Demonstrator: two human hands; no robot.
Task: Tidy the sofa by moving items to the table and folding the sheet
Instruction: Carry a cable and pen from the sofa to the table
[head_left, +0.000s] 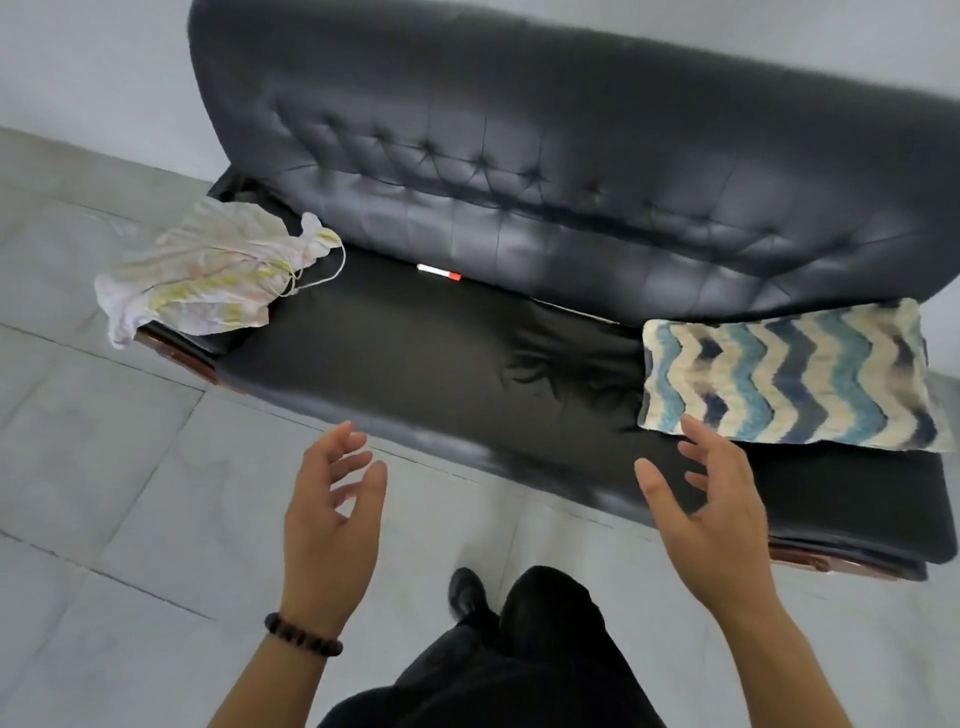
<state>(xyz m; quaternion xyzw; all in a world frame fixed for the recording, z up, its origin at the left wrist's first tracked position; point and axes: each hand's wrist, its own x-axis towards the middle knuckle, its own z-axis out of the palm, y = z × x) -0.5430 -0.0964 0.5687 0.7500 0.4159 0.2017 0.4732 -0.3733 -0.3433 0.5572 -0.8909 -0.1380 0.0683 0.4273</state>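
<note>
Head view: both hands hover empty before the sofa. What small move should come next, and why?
Probably reach the right hand forward to grip the zigzag cushion: it lies nearest that hand, while the pen and crumpled sheet lie farther off.

soft even daylight | slight motion blur | wide-angle edge warp

You stand in a sitting room of a home: a black tufted leather sofa (519, 208) against a plain wall (78, 78), grey floor tiles (104, 493) underfoot.
</note>
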